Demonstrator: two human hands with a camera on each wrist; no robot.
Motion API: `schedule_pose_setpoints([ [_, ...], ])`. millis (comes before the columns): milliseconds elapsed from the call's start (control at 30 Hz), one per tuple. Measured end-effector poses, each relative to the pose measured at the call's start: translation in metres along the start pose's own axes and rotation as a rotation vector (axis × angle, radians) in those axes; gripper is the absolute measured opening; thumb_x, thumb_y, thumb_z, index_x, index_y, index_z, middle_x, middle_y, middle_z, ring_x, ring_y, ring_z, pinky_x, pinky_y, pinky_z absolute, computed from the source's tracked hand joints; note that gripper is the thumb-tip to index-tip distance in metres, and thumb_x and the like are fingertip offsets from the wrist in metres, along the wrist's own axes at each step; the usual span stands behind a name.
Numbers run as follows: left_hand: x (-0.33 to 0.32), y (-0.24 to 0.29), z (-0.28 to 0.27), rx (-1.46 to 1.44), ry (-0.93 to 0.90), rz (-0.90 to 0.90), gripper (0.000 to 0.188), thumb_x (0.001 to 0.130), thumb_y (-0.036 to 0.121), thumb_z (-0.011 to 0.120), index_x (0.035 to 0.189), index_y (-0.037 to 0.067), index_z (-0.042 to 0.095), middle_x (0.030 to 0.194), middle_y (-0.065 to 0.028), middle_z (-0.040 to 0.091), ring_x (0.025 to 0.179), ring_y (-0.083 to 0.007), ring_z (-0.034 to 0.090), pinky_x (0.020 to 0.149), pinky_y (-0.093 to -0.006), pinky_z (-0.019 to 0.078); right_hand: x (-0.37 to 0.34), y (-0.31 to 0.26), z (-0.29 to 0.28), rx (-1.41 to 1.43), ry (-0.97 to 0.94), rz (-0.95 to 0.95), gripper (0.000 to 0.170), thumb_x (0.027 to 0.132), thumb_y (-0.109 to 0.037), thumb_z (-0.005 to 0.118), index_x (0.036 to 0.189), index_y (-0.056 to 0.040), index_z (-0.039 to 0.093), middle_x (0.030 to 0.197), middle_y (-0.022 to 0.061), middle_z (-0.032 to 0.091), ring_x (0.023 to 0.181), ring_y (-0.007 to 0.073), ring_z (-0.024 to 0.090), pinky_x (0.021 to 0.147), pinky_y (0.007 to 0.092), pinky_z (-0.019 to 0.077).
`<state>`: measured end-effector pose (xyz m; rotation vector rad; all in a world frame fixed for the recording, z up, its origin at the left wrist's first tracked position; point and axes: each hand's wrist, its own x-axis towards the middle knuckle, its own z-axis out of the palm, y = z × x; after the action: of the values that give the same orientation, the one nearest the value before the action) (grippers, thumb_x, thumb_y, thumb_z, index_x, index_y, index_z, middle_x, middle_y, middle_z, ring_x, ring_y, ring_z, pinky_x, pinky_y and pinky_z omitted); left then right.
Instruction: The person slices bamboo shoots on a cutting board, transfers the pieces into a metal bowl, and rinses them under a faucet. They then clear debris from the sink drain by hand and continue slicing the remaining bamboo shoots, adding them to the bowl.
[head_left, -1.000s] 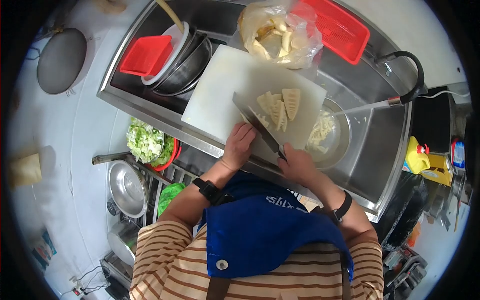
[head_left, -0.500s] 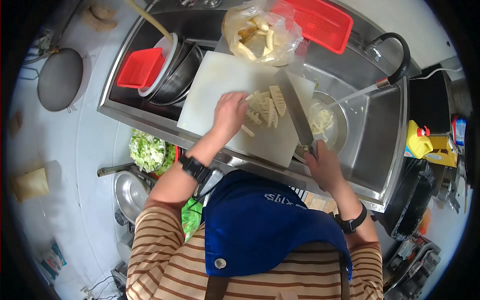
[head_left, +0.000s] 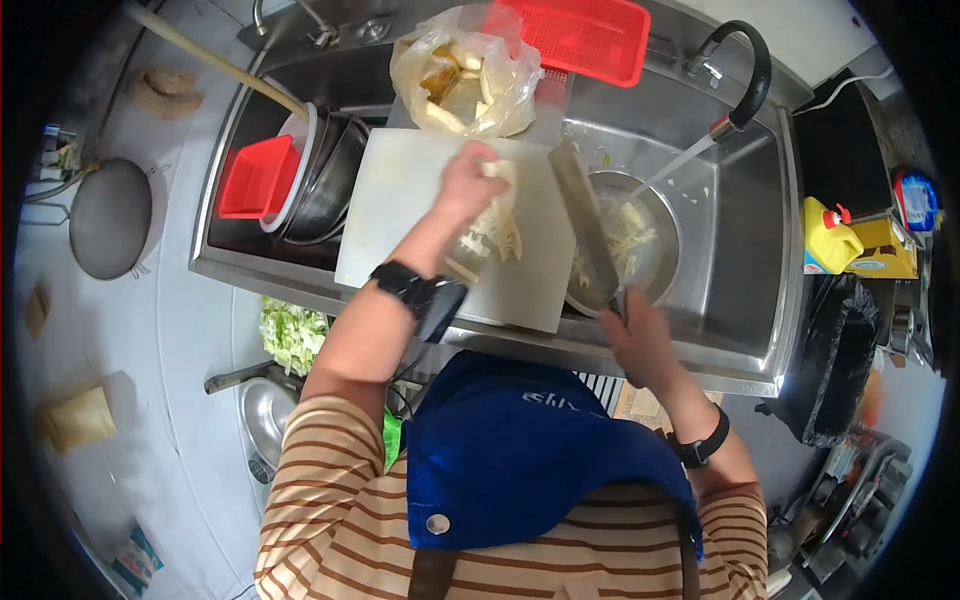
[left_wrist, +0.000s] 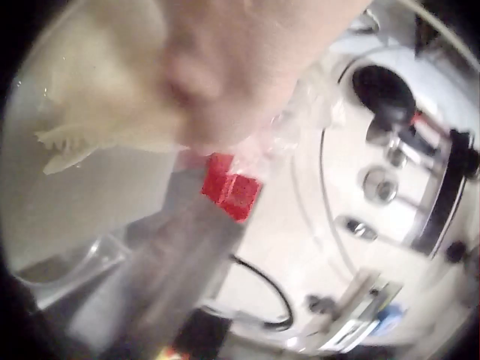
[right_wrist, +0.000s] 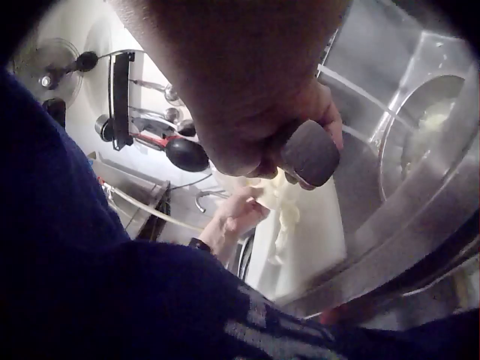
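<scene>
Pale slices: through the head view I find the pale slices [head_left: 508,235] bunched on the right part of the cutting board [head_left: 390,190], the bunch's long axis running roughly near to far.
Hand to slices: the left hand [head_left: 467,187] is the nearer one, beside the far end of the bunch on its left; its fingers are bent and, as far as the motion blur lets me judge, pinch a slice there.
Right hand: I see the right hand [head_left: 642,337] closed round the handle of a broad knife [head_left: 588,222], near and to the right of the slices.
Blade: it points far and a little left, between the slices and the metal bowl [head_left: 677,240], at the board's right edge.
Loose strip: one narrow strip [head_left: 461,270] lies apart, near and left of the bunch.
Bowl: it sits in the right basin with pale shreds [head_left: 632,238] inside; water runs in from the black tap [head_left: 757,85].
Board's far side: I make out a clear plastic bag [head_left: 410,75] of pale chunks, with a red basket [head_left: 620,45] to its right.
Left basin: stacked bowls [head_left: 338,170] and a small red tray [head_left: 250,180].
Room: chopped greens [head_left: 291,337] at near left, a yellow bottle [head_left: 826,235] at right.
</scene>
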<state>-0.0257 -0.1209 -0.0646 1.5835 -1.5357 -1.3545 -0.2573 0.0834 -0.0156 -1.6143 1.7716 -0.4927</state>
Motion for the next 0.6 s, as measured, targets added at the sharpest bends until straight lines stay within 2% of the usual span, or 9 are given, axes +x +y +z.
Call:
schedule_pose_setpoints([
  [67,-0.02,0.013,-0.034,-0.365,0.205,-0.011,0.041,0.07,-0.001,0.071,0.104,0.01,0.052,0.079,-0.0033,0.059,0.066,-0.0099,0.057,0.054,-0.0238,0.0447,0.002,-0.004,0.012,0.038,-0.039,-0.02,0.026,0.085,-0.022,0.057,0.092,-0.0002,0.045,0.067,0.0251,0.058,0.068,0.0453,0.058,0.06,0.0517,0.0446],
  [133,-0.03,-0.003,-0.073,-0.41,0.476,0.051,0.036,0.073,-0.002,0.069,0.103,0.009,0.051,0.08,-0.0041,0.059,0.067,-0.0114,0.057,0.056,-0.0237,0.0456,0.006,-0.014,0.031,-0.01,-0.207,-0.086,0.027,0.085,-0.024,0.056,0.094,0.0,0.046,0.071,0.0238,0.061,0.069,0.0445,0.06,0.063,0.0509,0.0467],
  [200,-0.041,-0.025,-0.104,-0.548,0.596,0.108,0.036,0.074,-0.002,0.069,0.103,0.009,0.05,0.081,-0.005,0.059,0.068,-0.0128,0.058,0.057,-0.0238,0.0462,0.018,-0.035,0.051,-0.065,-0.381,-0.124,0.027,0.084,-0.023,0.056,0.096,0.0001,0.047,0.077,0.0237,0.062,0.073,0.0433,0.061,0.067,0.0506,0.0479],
  [267,-0.056,-0.037,-0.116,-0.585,0.676,0.098,0.037,0.076,-0.002,0.068,0.104,0.008,0.046,0.082,-0.0058,0.059,0.069,-0.0141,0.059,0.058,-0.0244,0.0468,0.032,-0.052,0.08,-0.047,-0.445,-0.242,0.028,0.084,-0.023,0.056,0.097,0.0006,0.048,0.08,0.0246,0.062,0.078,0.0422,0.061,0.071,0.0507,0.0476],
  [367,-0.072,-0.056,-0.115,-0.52,0.697,0.059,0.037,0.077,-0.004,0.067,0.103,0.007,0.043,0.082,-0.0061,0.059,0.069,-0.0148,0.06,0.057,-0.0247,0.0472,0.051,-0.068,0.119,-0.032,-0.483,-0.253,0.029,0.084,-0.023,0.055,0.097,0.0011,0.048,0.083,0.025,0.062,0.081,0.0416,0.061,0.074,0.0503,0.0473],
  [400,-0.073,-0.063,-0.114,-0.519,0.681,0.056,0.037,0.077,-0.004,0.067,0.103,0.007,0.043,0.082,-0.0061,0.059,0.069,-0.0148,0.06,0.057,-0.0247,0.0472,0.055,-0.075,0.123,0.013,-0.468,-0.182,0.029,0.085,-0.024,0.055,0.098,0.0011,0.048,0.084,0.025,0.063,0.081,0.0417,0.062,0.074,0.0501,0.0473],
  [533,-0.071,-0.087,-0.108,-0.655,0.633,0.003,0.036,0.076,-0.007,0.065,0.101,0.006,0.043,0.081,-0.0056,0.059,0.066,-0.0148,0.059,0.055,-0.023,0.0475,0.056,-0.078,0.108,0.13,-0.428,0.041,0.029,0.086,-0.023,0.053,0.098,0.0024,0.046,0.082,0.0269,0.061,0.081,0.0435,0.06,0.072,0.0514,0.0459],
  [600,-0.069,-0.087,-0.107,-0.655,0.617,-0.028,0.032,0.076,-0.006,0.064,0.099,0.007,0.046,0.081,-0.0031,0.058,0.066,-0.0124,0.058,0.054,-0.0224,0.0469,0.049,-0.068,0.095,0.082,-0.353,0.1,0.03,0.085,-0.023,0.053,0.099,0.0027,0.046,0.083,0.0262,0.062,0.081,0.0431,0.061,0.073,0.051,0.0464],
])
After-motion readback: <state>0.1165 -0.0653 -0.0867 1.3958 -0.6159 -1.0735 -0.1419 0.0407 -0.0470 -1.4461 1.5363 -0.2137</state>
